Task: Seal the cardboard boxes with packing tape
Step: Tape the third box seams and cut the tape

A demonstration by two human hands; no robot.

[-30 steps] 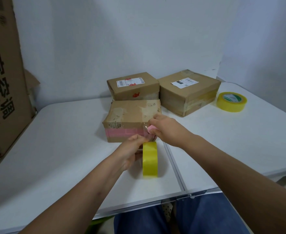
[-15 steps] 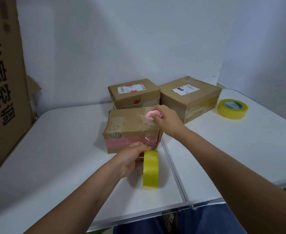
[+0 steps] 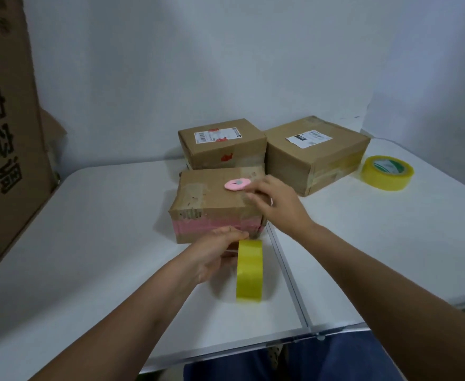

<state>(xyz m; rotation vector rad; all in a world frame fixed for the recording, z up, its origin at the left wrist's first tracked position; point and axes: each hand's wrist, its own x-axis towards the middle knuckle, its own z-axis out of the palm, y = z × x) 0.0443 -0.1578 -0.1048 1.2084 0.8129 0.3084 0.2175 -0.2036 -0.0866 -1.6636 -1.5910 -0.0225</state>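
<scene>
Cutter (image 3: pixel 237 184) released onto near box (image 3: pixel 212 199).

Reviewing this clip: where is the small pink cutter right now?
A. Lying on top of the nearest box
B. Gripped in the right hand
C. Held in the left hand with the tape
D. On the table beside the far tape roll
A: the pink cutter lies flat on the nearest box, with the right hand open just beside it.

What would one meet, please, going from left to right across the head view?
Big cardboard sheet → left hand → upright tape roll → right hand → box with white label → flat tape roll.
</scene>
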